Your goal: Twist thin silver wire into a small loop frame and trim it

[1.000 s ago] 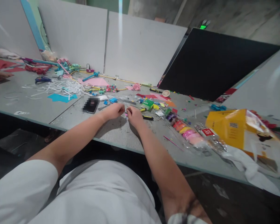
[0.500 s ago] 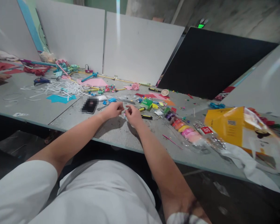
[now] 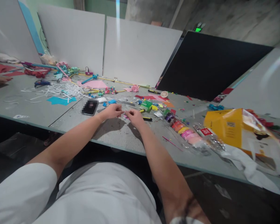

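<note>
My left hand (image 3: 114, 111) and my right hand (image 3: 134, 117) meet just above the grey table (image 3: 121, 133), fingertips pinched close together. Whatever lies between the fingertips is too small to name. Small pink bits (image 3: 125, 116) show on the table beneath them. To the left of my left hand lies a phone (image 3: 90, 107), its screen partly blurred. A black and yellow utility knife (image 3: 147, 119) rests beside my right hand. Just beyond that hand sit a green packet (image 3: 146, 105) and a yellow lump (image 3: 154, 107).
White paper strips (image 3: 65, 89) and a blue paper piece (image 3: 62, 100) lie to the left. On the right are a pack of coloured clay-like pieces (image 3: 184, 130) and a yellow bag (image 3: 226, 126). Upright boards (image 3: 140, 49) line the back. Another person's hand (image 3: 0, 79) shows at far left.
My right hand's fingers have closed in against those of my left, narrowing the gap between them. The view has shifted slightly; the table items stay put.
</note>
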{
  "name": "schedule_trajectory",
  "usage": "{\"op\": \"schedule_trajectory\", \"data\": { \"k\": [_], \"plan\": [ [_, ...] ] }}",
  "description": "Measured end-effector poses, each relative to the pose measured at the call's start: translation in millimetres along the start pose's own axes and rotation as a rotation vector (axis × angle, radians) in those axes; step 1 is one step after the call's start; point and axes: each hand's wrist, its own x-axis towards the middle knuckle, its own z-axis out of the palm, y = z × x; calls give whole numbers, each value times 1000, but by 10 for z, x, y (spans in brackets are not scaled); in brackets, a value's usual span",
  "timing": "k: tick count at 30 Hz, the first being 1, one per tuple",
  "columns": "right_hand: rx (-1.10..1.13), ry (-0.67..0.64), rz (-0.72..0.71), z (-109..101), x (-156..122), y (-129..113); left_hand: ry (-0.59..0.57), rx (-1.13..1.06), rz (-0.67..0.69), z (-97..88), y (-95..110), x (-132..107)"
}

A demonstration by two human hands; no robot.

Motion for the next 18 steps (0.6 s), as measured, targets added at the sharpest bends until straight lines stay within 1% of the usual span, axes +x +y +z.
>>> {"op": "schedule_trajectory", "data": {
  "k": [3,8,13,15,18],
  "plan": [
    [38,-23,43,11,5,12,-23,6,-21,-5,-6,-5],
    [79,-35,70,-7,10,-3,0,-20,-45,-4,38,-15],
    [18,21,51,-26,-11,16,5,-117,-64,40,92,-17],
    [-39,55,45,-46,22,22,40,-147,-71,53,103,-5],
    [-176,82,56,-128,195,1,150,-156,-96,33,99,25]
  ]
}}
